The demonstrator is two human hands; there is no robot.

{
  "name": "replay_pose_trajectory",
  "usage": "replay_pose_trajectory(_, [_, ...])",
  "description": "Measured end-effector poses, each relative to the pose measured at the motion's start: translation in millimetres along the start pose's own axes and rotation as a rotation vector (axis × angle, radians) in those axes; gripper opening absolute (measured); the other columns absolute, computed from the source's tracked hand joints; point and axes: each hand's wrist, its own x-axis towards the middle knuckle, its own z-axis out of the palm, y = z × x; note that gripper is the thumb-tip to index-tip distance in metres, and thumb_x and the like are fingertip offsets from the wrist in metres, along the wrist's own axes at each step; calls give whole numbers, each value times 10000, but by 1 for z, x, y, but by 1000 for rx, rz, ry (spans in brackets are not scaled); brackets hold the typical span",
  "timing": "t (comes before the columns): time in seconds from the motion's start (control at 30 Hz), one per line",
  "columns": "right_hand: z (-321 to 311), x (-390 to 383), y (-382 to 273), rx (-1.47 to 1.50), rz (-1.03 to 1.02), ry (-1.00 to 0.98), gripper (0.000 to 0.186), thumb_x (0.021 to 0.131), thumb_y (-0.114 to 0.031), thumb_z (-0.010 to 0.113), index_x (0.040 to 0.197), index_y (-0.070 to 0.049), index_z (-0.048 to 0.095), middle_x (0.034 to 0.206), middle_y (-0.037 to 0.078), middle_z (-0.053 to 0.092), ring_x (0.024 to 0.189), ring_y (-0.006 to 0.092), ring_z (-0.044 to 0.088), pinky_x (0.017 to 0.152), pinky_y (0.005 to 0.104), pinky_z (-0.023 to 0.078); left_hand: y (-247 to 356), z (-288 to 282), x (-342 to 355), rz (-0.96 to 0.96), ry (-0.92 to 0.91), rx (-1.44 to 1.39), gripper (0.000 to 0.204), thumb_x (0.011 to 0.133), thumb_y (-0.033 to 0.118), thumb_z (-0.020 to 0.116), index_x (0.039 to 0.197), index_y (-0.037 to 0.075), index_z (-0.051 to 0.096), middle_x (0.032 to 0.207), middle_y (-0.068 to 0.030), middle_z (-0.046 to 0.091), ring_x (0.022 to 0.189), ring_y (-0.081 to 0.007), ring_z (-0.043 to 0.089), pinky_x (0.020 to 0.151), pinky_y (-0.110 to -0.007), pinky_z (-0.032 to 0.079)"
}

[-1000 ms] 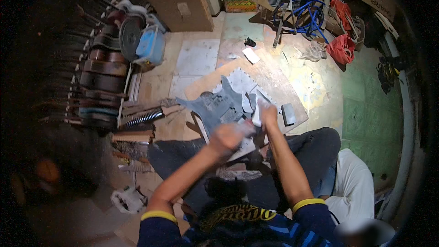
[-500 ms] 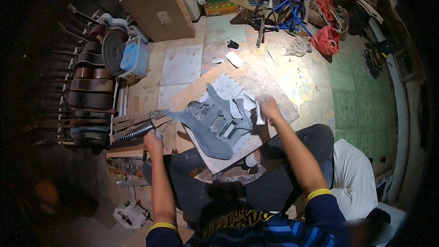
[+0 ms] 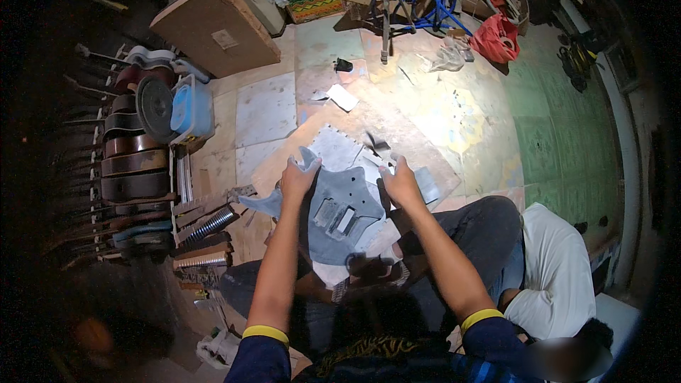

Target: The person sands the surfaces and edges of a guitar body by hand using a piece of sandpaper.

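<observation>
A grey electric guitar body with cut-out cavities lies over the papered board in front of my lap. My left hand is closed round one of its horns at the far left edge. On its right edge my right hand grips the body, thumb pointing away from me; its lower fingers are partly hidden. Beside the right hand lies a grey sheet, perhaps sandpaper. White paper shows under and beyond the body, on the wooden board.
Metal files or rasps lie to the left. Behind them stands a row of guitars, with a blue container nearby. Blue hose and a red bag are at the back. Another person in white sits close on my right.
My left hand has come from the tools on the left to the guitar body. The right hand no longer holds the pale folded sheet. The body has turned and shifted toward me.
</observation>
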Motion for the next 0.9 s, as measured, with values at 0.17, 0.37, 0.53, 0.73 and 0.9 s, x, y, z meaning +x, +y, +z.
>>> replay_pose_trajectory(0.17, [-4, 6, 27, 531, 283, -205, 364, 944, -238, 643, 1191, 27, 610, 933, 154, 705, 730, 251, 678, 664, 350, 539, 24, 9, 14, -110, -193, 131, 860, 711, 631, 748, 1227, -46, 630, 1163, -290, 685, 1162, -412, 642, 1001, -480, 472])
replay_pose_trajectory(0.37, [-9, 4, 31, 827, 369, -312, 212, 911, -190, 620, 1043, -26, 599, 806, 42, 569, 696, 174, 549, 518, 277, 437, 25, 19, 15, -72, -39, 51, 729, 791, 492, 704, 1219, -81, 560, 1142, -312, 680, 1135, -463, 634, 1015, -518, 447])
replay_pose_trajectory(0.53, [-21, -8, 4, 992, 433, -411, 462, 905, -172, 455, 1335, -72, 592, 751, -6, 462, 643, 141, 435, 627, 348, 489, -2, -5, 22, -7, -59, -205, 748, 850, 402, 701, 1288, -133, 417, 1174, -361, 636, 1186, -475, 600, 1039, -445, 452])
replay_pose_trajectory(0.73, [-25, -30, -6, 935, 401, -326, 378, 882, -128, 509, 1229, -48, 635, 758, 19, 521, 612, 145, 514, 556, 309, 485, -6, -59, -10, 147, -116, -514, 734, 873, 268, 755, 1336, -125, 343, 1313, -281, 551, 1205, -307, 567, 1031, -392, 445])
replay_pose_trajectory(0.9, [-34, -65, -23, 820, 215, -304, 173, 898, -142, 570, 1024, -26, 595, 848, 60, 594, 649, 148, 565, 548, 292, 473, 22, -137, -89, 82, 169, -641, 725, 955, 229, 694, 1428, -113, 265, 1326, -262, 531, 1206, -296, 544, 1053, -382, 423])
